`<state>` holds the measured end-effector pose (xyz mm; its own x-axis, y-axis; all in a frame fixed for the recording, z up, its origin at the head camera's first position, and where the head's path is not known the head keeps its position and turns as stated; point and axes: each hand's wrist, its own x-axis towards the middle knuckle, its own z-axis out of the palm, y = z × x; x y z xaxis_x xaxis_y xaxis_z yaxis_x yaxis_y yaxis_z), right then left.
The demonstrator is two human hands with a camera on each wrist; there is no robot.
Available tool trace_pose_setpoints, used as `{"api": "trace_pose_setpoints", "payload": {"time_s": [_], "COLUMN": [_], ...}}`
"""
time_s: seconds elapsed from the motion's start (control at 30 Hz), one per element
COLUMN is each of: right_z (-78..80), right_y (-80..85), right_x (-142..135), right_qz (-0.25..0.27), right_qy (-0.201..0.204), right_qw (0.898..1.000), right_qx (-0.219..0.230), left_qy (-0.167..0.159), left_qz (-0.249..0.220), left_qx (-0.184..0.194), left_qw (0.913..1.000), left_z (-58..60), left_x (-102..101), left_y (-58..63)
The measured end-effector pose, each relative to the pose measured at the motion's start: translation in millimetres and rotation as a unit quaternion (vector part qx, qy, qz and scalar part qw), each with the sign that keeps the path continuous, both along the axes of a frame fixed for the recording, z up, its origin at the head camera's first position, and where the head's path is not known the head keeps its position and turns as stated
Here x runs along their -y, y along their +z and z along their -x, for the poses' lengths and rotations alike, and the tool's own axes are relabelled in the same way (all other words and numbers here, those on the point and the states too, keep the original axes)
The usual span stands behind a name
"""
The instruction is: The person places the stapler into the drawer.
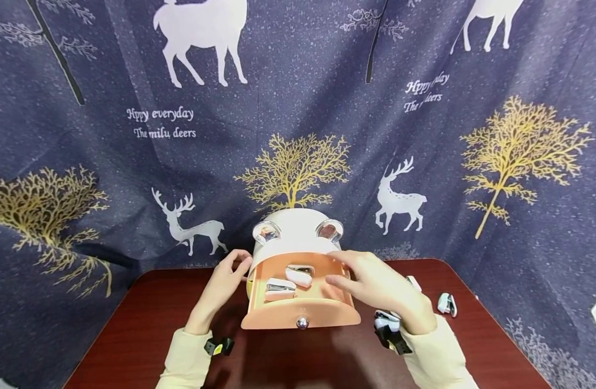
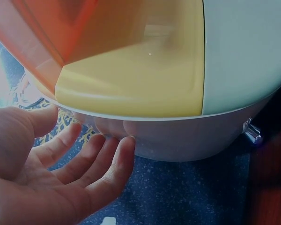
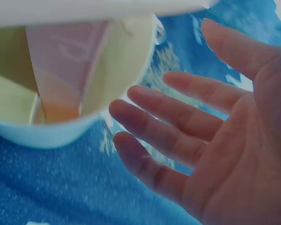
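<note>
A white rounded storage box (image 1: 299, 229) stands on the table with its orange drawer (image 1: 273, 317) pulled out. Inside the drawer lie a white stapler (image 1: 299, 276) and a pale pink and white stapler (image 1: 279, 289). My left hand (image 1: 226, 280) is at the box's left side; in the left wrist view its loosely bent fingertips reach the white side wall (image 2: 178, 136), below a yellow panel (image 2: 140, 84). Over the right part of the drawer is my right hand (image 1: 378, 283), palm inward and fingers spread. The right wrist view shows nothing in its grasp.
To the right on the dark red table (image 1: 298, 362) lie a pale blue stapler (image 1: 386, 321), partly hidden by the right wrist, a mint stapler (image 1: 445, 303) and a white item (image 1: 414, 282) behind the right hand. A patterned blue cloth (image 1: 298, 108) hangs behind the table.
</note>
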<state>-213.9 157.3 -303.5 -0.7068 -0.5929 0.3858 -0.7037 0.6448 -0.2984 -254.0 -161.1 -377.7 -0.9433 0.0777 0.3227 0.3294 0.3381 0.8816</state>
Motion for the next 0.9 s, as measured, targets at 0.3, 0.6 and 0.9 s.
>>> {"api": "trace_pose_setpoints", "payload": {"time_s": [0.3,0.6,0.9], "right_z": [-9.7,-9.4,-9.1], "right_y": [-17.8,-56.3,-88.4], "right_x": [-50.1,-96.4,-144.0], "right_qz": [0.087,0.116,0.135], "right_qy": [-0.114,-0.2,-0.287], "right_qw": [0.99,0.973,0.948], "right_qx": [0.019,-0.002,-0.022], "left_qy": [-0.003,0.0,0.003], "left_qz": [-0.008,-0.002,0.007], "left_qx": [-0.003,-0.002,0.001], "left_qw": [1.0,1.0,1.0], "left_z": [1.1,0.1,-0.2], "left_x": [-0.3,-0.5,-0.5], "left_y": [-0.5,0.7,-0.2]}}
